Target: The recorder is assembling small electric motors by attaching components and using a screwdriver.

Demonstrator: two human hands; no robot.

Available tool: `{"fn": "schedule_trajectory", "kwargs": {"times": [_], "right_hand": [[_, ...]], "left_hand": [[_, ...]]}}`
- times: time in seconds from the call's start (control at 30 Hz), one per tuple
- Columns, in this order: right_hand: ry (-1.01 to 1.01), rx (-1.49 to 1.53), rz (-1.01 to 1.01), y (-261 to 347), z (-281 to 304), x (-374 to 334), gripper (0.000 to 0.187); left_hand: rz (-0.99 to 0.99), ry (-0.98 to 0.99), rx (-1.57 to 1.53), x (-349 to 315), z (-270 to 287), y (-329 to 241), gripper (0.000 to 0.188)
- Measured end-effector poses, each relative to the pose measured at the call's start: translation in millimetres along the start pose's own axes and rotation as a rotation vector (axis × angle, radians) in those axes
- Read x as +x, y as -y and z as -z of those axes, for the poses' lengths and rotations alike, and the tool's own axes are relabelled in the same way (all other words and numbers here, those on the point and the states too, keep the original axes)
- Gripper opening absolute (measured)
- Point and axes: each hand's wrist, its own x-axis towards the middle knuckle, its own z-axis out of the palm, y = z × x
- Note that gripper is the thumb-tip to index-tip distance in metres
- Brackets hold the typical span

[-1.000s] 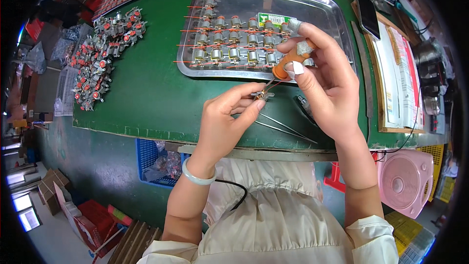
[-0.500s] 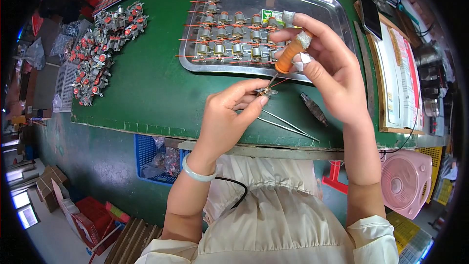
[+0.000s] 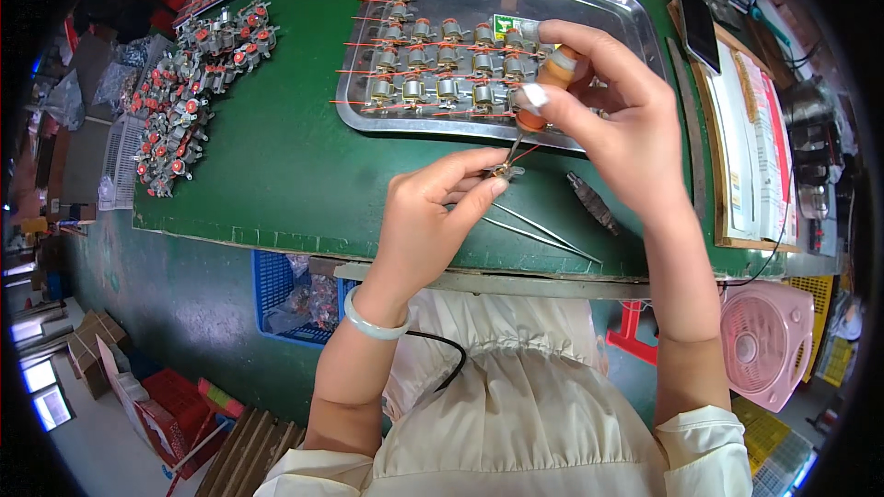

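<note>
We are looking into the shallow, shiny steel tray [image 3: 635, 23] lying just beyond our fingers: it is holding rows of small cylindrical metal motors with orange end caps and thin red leads [image 3: 433, 60], lined up neatly, plus a small green label near our right fingertips. Far to the left of our fingers, a loose heap of grey-and-red motor parts [image 3: 189, 83] is sprawling over the green felt-like tabletop [image 3: 276, 166]. Below the tabletop edge, under our left wrist, a blue plastic lattice crate [image 3: 276, 290] is keeping clear bags whose contents we cannot make out.

Our left hand [image 3: 428, 216] is pinching its fingers [image 3: 479, 189] together on a tiny metal piece with a red wire [image 3: 506, 168]; most of it is hiding behind the fingertips. Our right hand [image 3: 612, 120] is wrapping its fingers [image 3: 534, 97], taped white at the tips, around an orange-handled pen-shaped tool [image 3: 539, 97], whose thin tip is touching that piece.

Just below both hands, long thin steel tweezers [image 3: 543, 232] are lying flat, with a dark ribbed cylindrical tool [image 3: 592, 202] beside them. The tray's far rim is running out of view.
</note>
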Motion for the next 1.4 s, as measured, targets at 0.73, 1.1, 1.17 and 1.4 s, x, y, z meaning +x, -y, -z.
{"fn": "schedule_trajectory", "kwargs": {"times": [0.73,1.1,1.17,1.4], "right_hand": [[-0.113,0.359,-0.057,5.8,-0.5,8.2,0.027],[-0.108,0.298,-0.051,1.1,-2.7,1.7,0.029],[-0.221,-0.259,-0.045,-3.7,-7.7,1.8,0.033],[0.059,0.344,-0.070,4.5,9.8,3.4,0.034]], "left_hand": [[-0.034,-0.044,-0.028,-0.2,1.1,2.4,0.023],[-0.025,-0.040,-0.006,-0.2,1.7,2.0,0.023],[-0.025,-0.043,0.000,-0.3,1.6,1.8,0.023],[-0.058,-0.079,0.004,-0.7,-0.1,6.1,0.022]]}}
